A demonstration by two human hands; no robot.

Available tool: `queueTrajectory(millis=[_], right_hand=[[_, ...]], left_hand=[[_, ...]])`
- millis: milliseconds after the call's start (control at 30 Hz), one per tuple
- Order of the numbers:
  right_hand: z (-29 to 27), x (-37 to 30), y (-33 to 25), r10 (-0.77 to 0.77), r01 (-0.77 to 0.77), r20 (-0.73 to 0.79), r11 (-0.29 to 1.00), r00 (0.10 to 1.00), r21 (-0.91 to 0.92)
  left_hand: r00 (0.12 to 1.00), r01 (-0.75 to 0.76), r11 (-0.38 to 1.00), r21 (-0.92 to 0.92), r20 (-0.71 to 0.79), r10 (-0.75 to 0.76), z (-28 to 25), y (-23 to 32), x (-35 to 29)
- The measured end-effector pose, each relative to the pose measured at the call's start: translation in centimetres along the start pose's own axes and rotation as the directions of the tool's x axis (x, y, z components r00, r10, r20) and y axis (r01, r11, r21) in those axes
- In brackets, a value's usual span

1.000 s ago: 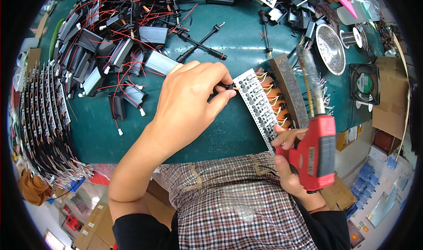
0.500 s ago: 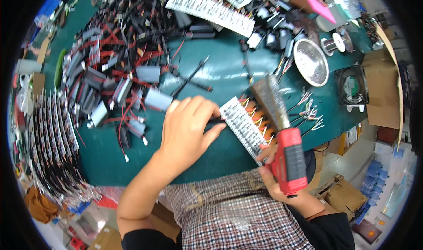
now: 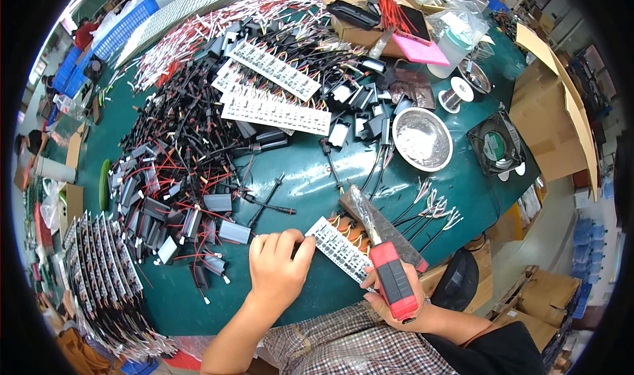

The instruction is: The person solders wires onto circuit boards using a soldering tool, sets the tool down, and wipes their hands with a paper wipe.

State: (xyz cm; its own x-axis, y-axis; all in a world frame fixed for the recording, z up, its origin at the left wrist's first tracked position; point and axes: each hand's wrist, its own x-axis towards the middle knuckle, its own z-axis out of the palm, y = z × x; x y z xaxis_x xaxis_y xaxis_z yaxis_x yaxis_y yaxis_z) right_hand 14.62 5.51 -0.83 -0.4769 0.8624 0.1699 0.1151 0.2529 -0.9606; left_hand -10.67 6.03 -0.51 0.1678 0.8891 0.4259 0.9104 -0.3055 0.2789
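My right hand point(image 3: 403, 299) is closed around the red and black handle of a soldering iron point(image 3: 391, 279), whose metal barrel points away from me. Its fingertips are close to the near end of a white circuit board point(image 3: 340, 251) with rows of components and red, yellow and black wires along one edge. At the board's far left end, my left hand point(image 3: 281, 269) is closed, fingertips pinched. A small dark thing shows at them, too hidden to name. A grey-brown flat bar point(image 3: 380, 226) with a red end lies beside the board, partly behind the iron.
Black cables point(image 3: 191, 124) with grey connector housings pile up at the left, several white boards point(image 3: 274, 114) on top. A metal bowl point(image 3: 422, 139), solder spool point(image 3: 456, 96) and fan point(image 3: 495, 144) stand right. Stacked board strips point(image 3: 102, 269) sit near left; stripped cables point(image 3: 432, 210) lie right.
The view has tilted up, so more of the far table shows and everything sits lower. Both hands stay by the board, the right one still gripping the soldering iron.
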Motion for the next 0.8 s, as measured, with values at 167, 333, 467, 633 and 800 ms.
queueTrajectory(millis=[167,333,467,633,800], right_hand=[[-0.6,0.4,-0.7,0.012,-0.004,0.104,0.997,0.995,-0.077],[-0.8,0.4,-0.2,-0.038,0.048,0.109,0.995,0.993,-0.089],[-0.8,0.2,0.1,-0.045,0.053,0.102,0.996,0.994,-0.076],[-0.7,0.1,0.3,-0.067,0.075,0.109,0.995,0.992,-0.07],[-0.5,-0.2,0.9,-0.059,0.065,0.089,0.996,0.994,-0.067]], left_hand=[[0.998,0.039,0.999,0.033,-0.057,-0.037,1.1,0.3,-0.7],[0.957,0.268,0.937,-0.223,-0.051,-0.286,1.2,1.1,-0.7],[0.921,0.385,0.853,-0.352,0.079,-0.382,0.3,0.8,-0.3],[0.864,0.493,0.699,-0.518,0.198,-0.463,-0.5,0.5,0.0],[0.805,0.568,0.509,-0.647,0.306,-0.509,-0.5,0.3,0.5]])
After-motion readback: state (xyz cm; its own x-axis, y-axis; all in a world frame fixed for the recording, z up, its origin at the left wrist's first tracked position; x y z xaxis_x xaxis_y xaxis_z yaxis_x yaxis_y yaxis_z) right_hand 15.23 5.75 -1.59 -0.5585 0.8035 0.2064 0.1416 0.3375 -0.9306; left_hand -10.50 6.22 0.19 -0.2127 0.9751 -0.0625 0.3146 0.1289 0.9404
